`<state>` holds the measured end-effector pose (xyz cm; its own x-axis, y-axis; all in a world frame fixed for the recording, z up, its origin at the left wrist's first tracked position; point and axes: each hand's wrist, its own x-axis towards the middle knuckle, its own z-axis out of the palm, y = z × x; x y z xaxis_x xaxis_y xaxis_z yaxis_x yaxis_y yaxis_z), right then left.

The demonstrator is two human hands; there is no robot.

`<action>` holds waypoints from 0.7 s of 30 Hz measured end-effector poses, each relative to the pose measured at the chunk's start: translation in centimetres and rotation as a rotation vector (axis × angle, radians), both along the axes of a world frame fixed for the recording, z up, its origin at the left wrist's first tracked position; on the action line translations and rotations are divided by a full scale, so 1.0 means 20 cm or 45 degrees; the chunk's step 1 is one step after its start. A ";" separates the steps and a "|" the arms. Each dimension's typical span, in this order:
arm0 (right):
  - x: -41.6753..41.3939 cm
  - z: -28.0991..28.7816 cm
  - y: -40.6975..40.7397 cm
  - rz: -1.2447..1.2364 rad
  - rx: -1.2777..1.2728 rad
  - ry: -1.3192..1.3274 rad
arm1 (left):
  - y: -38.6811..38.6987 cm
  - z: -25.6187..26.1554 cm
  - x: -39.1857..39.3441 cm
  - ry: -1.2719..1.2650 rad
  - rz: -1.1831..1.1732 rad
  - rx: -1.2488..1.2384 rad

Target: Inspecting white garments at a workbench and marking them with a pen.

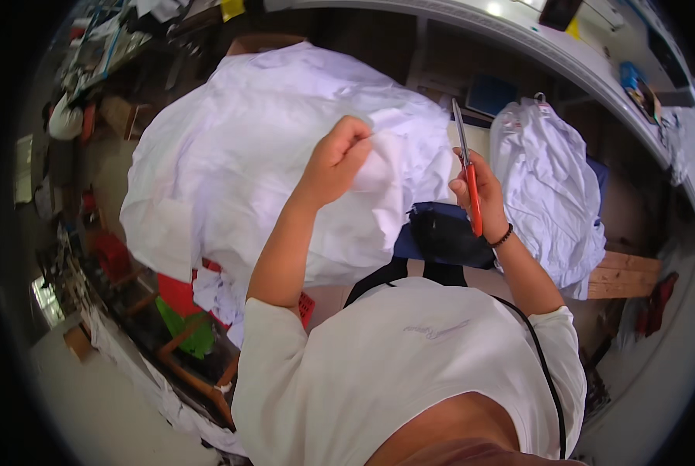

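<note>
A large heap of white cloth (254, 151) spreads in front of me. My left hand (338, 157) is above its right half, with the fingers curled closed on a fold of the fabric. In my right hand (487, 186) is a pair of scissors (472, 195) with red-orange handles, held upright in the picture with its metal blades pointing away from me. The blades look closed and stand clear of the cloth, just past its right edge. A dark beaded bracelet (502, 235) circles my right wrist.
To the right lies a second pile of white garments (548, 180), beside a wooden board (624, 274). Dark blue fabric with a black patch (452, 236) is near my lap. A red container (175, 291) and a green item (190, 329) stand low on the left. A white ledge (557, 46) curves behind.
</note>
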<state>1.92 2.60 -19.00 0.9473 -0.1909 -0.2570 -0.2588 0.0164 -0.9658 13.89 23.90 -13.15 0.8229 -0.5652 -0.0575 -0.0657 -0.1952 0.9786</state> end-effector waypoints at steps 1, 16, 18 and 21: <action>0.00 -0.06 -0.08 -0.026 -0.187 0.069 | -0.01 -0.04 0.03 0.012 0.052 0.096; 0.86 -0.16 -2.02 -0.417 -1.823 0.284 | -0.30 -0.51 -0.01 0.109 0.391 0.392; 1.02 -0.18 -2.09 -0.457 -1.846 0.166 | -0.31 -0.52 -0.08 0.120 0.434 0.394; 1.18 -0.19 -2.09 -0.464 -2.042 0.139 | -0.33 -0.54 -0.13 0.182 0.562 0.415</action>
<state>25.44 -39.30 -22.79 0.7875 -0.5063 0.3514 -0.5293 -0.8477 -0.0354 11.30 17.33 -24.04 0.9484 -0.1038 -0.2997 0.2194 -0.4678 0.8562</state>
